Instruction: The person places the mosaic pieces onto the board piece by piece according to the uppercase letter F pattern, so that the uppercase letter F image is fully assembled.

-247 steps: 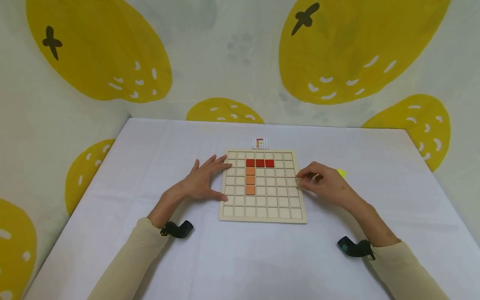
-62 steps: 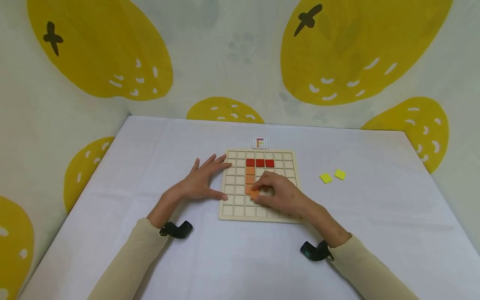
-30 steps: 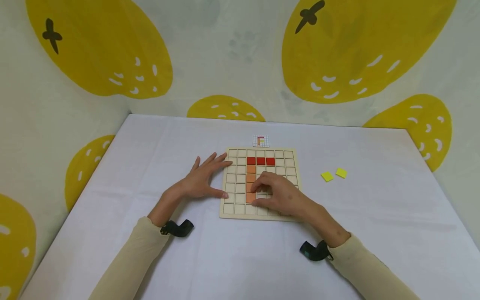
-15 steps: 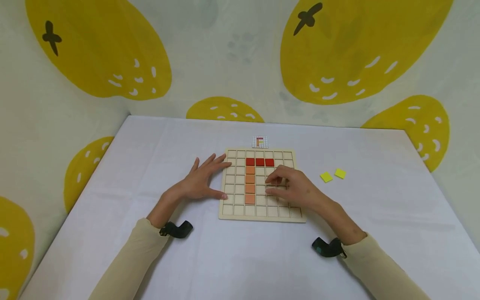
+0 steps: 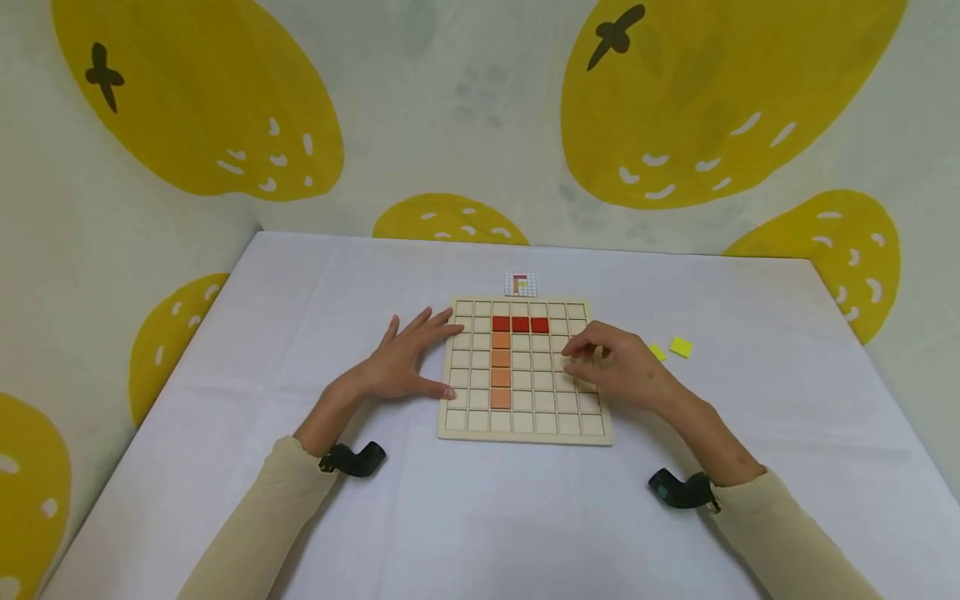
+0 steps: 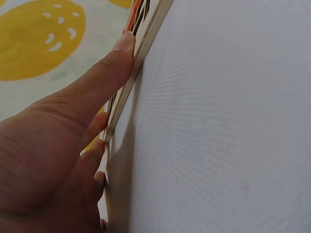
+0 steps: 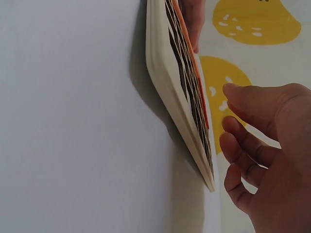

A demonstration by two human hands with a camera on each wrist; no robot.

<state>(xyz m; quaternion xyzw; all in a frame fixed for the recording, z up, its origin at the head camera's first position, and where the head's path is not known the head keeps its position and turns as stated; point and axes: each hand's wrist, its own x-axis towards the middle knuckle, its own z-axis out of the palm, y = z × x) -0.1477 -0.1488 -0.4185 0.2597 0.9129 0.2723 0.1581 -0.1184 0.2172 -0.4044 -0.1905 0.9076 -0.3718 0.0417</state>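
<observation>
A pale wooden grid board (image 5: pixel 480 425) lies flat on the table. Three red square tiles (image 5: pixel 520 324) fill part of its second row, and several orange square tiles (image 5: pixel 500 358) run down in a column under the leftmost red one. My left hand (image 5: pixel 397 362) rests along the board's left edge, thumb and fingers spread; the left wrist view shows the thumb (image 6: pixel 124 46) on the rim. Over the board's right side hovers my right hand (image 5: pixel 622 367), fingers loosely bent. The right wrist view shows a gap between thumb and fingertips, with nothing held.
Two yellow square tiles, one bare (image 5: pixel 681 347) and one partly hidden (image 5: pixel 657 352) behind my right hand, lie right of the board. A small printed pattern card (image 5: pixel 521 284) lies beyond its far edge. A wall with yellow fruit shapes stands behind the white-covered table.
An orange tile that my right hand pinched now lies at the bottom of the orange column. My right hand let it go and moved right, toward the yellow tiles. My left hand stayed put.
</observation>
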